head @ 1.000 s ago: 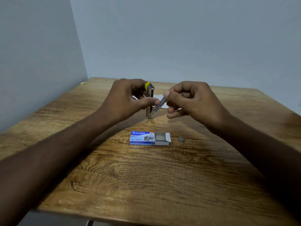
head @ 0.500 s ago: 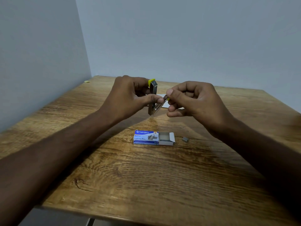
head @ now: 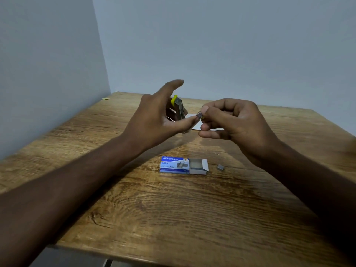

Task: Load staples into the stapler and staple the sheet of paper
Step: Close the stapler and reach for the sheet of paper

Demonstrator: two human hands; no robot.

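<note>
Left hand (head: 154,120) cradled opened stapler (head: 178,108), fingers splayed. Right hand (head: 233,122) pinched staple strip (head: 199,114): light, brittle; judged best gripped by sides.

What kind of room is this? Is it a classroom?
I can't tell for sure. It looks like a plain room corner set up as a desk: a bare wooden table against blank grey walls, with only a stapler, a staple box and paper.
</note>
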